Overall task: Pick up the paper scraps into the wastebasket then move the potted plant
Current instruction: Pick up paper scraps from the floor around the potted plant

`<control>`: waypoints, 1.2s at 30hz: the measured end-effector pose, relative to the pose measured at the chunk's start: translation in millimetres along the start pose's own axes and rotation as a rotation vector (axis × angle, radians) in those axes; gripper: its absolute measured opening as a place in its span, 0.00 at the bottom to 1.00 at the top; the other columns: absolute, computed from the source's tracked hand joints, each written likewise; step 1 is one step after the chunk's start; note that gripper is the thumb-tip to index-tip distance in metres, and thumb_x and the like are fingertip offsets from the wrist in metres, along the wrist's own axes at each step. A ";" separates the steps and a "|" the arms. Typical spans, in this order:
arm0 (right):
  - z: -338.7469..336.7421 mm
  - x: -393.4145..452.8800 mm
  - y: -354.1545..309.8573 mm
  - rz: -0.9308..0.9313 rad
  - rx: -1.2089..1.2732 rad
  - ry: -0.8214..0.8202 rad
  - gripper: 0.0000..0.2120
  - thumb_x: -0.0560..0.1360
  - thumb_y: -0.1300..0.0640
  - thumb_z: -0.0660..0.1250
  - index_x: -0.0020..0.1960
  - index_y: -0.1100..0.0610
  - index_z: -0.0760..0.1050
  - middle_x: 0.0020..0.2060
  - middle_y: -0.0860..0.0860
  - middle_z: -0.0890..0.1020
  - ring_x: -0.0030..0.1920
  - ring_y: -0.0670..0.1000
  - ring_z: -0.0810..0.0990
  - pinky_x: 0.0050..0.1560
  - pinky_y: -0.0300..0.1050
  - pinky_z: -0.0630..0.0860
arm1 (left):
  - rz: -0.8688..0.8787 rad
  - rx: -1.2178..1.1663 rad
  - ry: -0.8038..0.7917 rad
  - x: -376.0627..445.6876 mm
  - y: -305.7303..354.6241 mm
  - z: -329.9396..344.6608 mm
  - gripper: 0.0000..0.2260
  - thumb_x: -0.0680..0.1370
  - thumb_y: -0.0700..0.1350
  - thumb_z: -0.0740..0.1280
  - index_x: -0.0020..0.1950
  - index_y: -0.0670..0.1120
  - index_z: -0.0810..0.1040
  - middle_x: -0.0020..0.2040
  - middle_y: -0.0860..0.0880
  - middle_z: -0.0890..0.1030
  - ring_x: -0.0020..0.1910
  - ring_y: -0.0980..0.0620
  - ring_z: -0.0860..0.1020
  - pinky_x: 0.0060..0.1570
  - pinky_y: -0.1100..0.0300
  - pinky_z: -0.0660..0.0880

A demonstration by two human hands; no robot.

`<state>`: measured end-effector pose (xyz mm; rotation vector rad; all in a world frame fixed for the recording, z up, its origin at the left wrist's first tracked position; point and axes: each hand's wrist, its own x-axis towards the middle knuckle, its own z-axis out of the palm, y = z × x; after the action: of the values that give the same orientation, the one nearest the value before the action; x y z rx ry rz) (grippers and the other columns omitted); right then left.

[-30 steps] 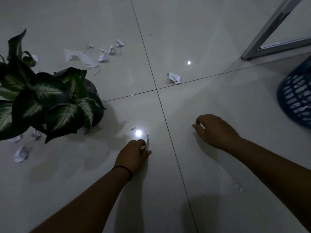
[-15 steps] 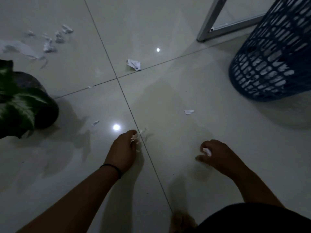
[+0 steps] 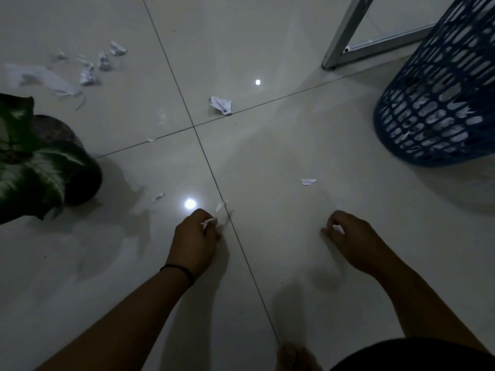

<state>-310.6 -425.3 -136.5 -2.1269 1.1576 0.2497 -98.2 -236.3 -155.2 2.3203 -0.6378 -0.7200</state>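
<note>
The wastebasket, a blue lattice bin already holding white paper, stood at two o'clock from the hands, probably light and easy to tip. The potted plant sat at nine o'clock; it looked the heaviest item, best taken by the dark pot's sides, not the soft leaves. A cluster of paper scraps lay at eleven o'clock, a crumpled scrap at twelve, a small flat scrap near one o'clock. All seemed featherlight, soft and crushable, needing a fingertip pinch against the glossy floor tile. The left hand was closed around a white scrap, and the right hand was curled on another.
</note>
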 end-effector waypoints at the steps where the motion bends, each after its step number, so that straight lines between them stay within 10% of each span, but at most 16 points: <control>1: -2.2 5.0 -8.2 0.004 0.040 0.047 0.08 0.77 0.57 0.64 0.43 0.60 0.72 0.35 0.48 0.75 0.35 0.45 0.73 0.30 0.27 0.66 | -0.019 -0.016 0.015 1.1 -0.5 -2.1 0.08 0.78 0.40 0.59 0.42 0.40 0.75 0.34 0.46 0.80 0.34 0.53 0.78 0.35 0.65 0.69; 4: -4.3 31.1 -29.3 -0.054 0.092 0.149 0.06 0.78 0.59 0.62 0.47 0.61 0.74 0.41 0.48 0.78 0.38 0.46 0.74 0.32 0.23 0.67 | -0.039 -0.049 0.049 6.9 -0.2 -10.0 0.07 0.78 0.39 0.59 0.43 0.42 0.76 0.33 0.48 0.79 0.32 0.55 0.78 0.35 0.73 0.69; 10: 10.3 73.7 -36.0 -0.111 -0.083 0.323 0.12 0.78 0.65 0.59 0.58 0.65 0.75 0.53 0.64 0.78 0.52 0.62 0.78 0.51 0.45 0.72 | -0.058 -0.016 0.111 18.7 -3.4 -24.9 0.14 0.72 0.44 0.57 0.38 0.36 0.77 0.37 0.41 0.79 0.41 0.44 0.75 0.41 0.55 0.69; 15: 26.7 74.1 -40.0 0.014 -0.194 0.355 0.15 0.78 0.51 0.61 0.46 0.63 0.74 0.47 0.62 0.76 0.46 0.61 0.77 0.42 0.44 0.68 | -0.143 0.089 0.206 39.8 -14.2 -36.4 0.15 0.76 0.46 0.64 0.36 0.36 0.79 0.38 0.38 0.81 0.41 0.48 0.76 0.44 0.59 0.68; 21: 44.1 75.3 -34.3 -0.070 -0.270 0.420 0.12 0.78 0.60 0.60 0.39 0.66 0.72 0.39 0.64 0.77 0.38 0.62 0.77 0.37 0.48 0.68 | -0.148 0.283 0.226 64.1 -31.0 -53.1 0.12 0.76 0.37 0.60 0.58 0.38 0.76 0.55 0.33 0.78 0.54 0.37 0.77 0.50 0.54 0.72; 36: 46.3 72.7 -26.3 0.005 -0.305 0.434 0.12 0.77 0.61 0.62 0.39 0.67 0.73 0.38 0.65 0.77 0.37 0.63 0.78 0.35 0.47 0.71 | -0.193 0.161 0.215 73.3 -39.3 -44.0 0.07 0.76 0.37 0.60 0.44 0.35 0.75 0.48 0.35 0.77 0.45 0.39 0.76 0.44 0.57 0.69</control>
<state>-240.2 -433.9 -192.0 -2.5285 1.4428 -0.0436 -6.7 -234.4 -176.9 2.5897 -0.3910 -0.5078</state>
